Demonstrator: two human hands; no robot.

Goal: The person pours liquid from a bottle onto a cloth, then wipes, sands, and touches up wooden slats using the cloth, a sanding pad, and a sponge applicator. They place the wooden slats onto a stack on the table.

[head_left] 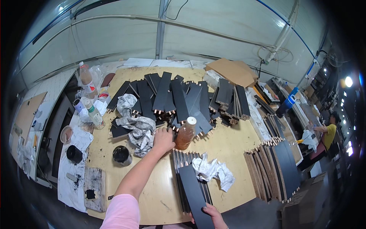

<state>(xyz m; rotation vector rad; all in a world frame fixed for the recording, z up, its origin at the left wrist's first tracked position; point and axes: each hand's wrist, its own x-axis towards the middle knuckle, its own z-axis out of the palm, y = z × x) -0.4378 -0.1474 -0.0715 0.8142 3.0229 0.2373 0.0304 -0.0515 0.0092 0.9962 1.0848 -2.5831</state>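
Note:
My right hand (214, 216) grips the lower end of a black board (195, 194), its thumb on the face. The board tilts over a stack of edge-on boards (179, 164), on which a crumpled white rag (213, 171) partly lies. My left hand (164, 140) reaches forward with curled fingers, between a grey-stained rag (142, 133) and a bottle of amber liquid (185, 133) with a white cap. Its fingertips are hidden among dark board ends, so what they hold does not show. An open jar of black paint (122, 155) stands left of my forearm.
Black boards with wooden dowels (164, 91) are heaped at the back. Another row of boards (272, 171) stands at the right edge. Bottles (87, 78), a black cup (74, 154) and a stained wood block (95, 187) are at left. A person in yellow (328, 133) works far right.

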